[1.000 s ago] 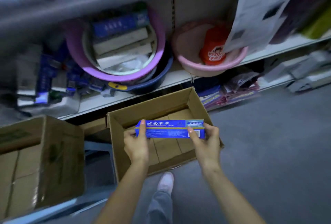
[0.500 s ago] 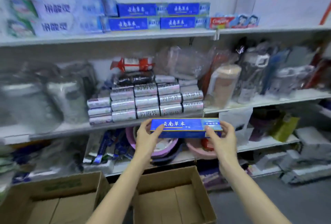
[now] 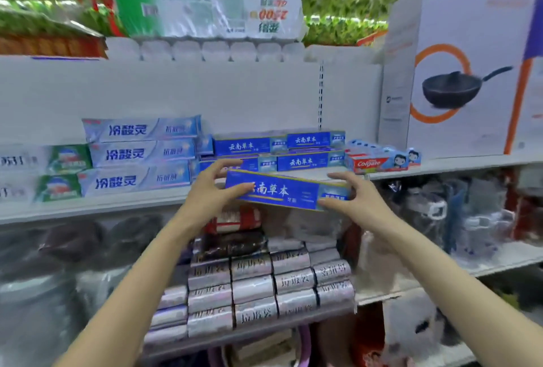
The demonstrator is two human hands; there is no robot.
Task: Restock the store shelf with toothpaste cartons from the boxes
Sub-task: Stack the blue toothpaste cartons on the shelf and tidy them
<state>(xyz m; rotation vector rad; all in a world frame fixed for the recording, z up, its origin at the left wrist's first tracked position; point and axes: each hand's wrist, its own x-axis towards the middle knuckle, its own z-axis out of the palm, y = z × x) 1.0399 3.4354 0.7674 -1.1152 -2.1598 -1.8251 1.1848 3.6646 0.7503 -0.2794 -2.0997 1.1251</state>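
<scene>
Blue toothpaste carton [image 3: 286, 190], slightly tilted, pinched at its ends by left hand [image 3: 211, 190] & right hand [image 3: 352, 194], fingers curled round it, just in front of stacked cartons [image 3: 279, 152] on shelf [image 3: 117, 205].

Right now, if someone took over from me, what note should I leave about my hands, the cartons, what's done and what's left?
Left hand grips the left end of the blue toothpaste carton; right hand grips its right end. It is held in front of the shelf, not yet set down.
Done: matching blue cartons stacked two high on the shelf, beside the Colgate cartons.
Left: place this one with that stack. Supply boxes are out of view.
</scene>
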